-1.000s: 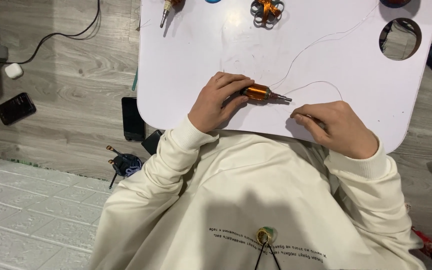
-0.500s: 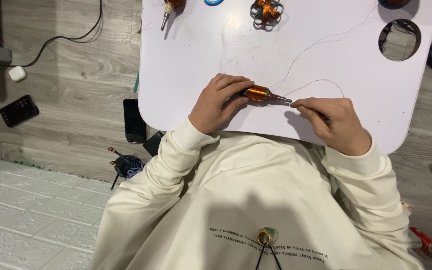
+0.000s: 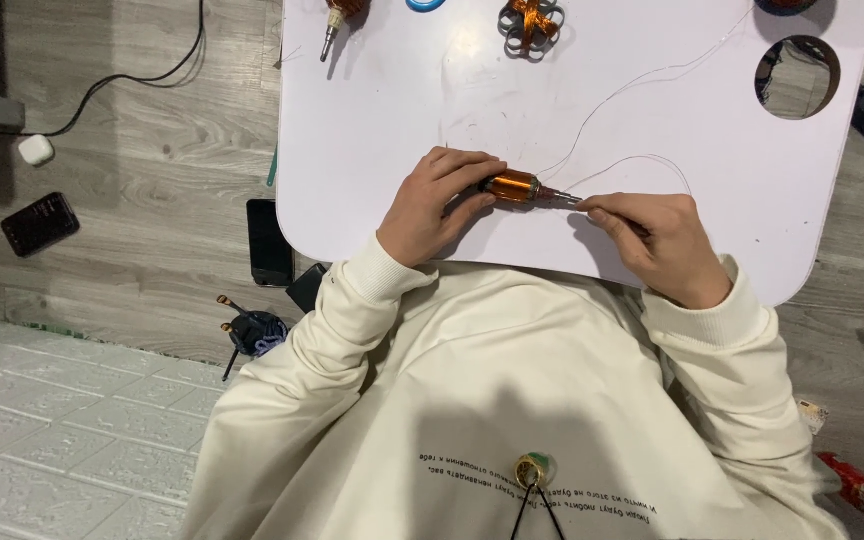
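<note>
Currently logged, from my remote seat on the head view:

Item one: copper-wound armature (image 3: 514, 186), small and cylindrical, with a metal shaft sticking out toward my right. It lies low over the white counter (image 3: 382, 130), near the front edge, between the two hands. Its winding looks full and even on the side I can see; the far side is hidden.

Item two: left hand (image 3: 434, 205), clenched around the armature's left end, fingers curled over the top and thumb beneath.

Item three: right hand (image 3: 657, 240), fingertips pinched together just beside the shaft tip. I judge it is grasping the thin wire (image 3: 642, 158), which loops away across the counter toward the far right corner, though the strand is too fine to trace inside the pinch.

Progress, as my judgement only: the coil appears largely wound, and a long run of loose wire is still out on the counter, so winding or finishing the lead is not yet done.

Other stock: a second copper coil (image 3: 530, 20) and a spare rotor (image 3: 338, 12) at the far edge, untouched; a round cut-out (image 3: 797, 78) in the counter at the right; two dark phones (image 3: 40, 223) (image 3: 269, 241) on the wooden floor to the left.
</note>
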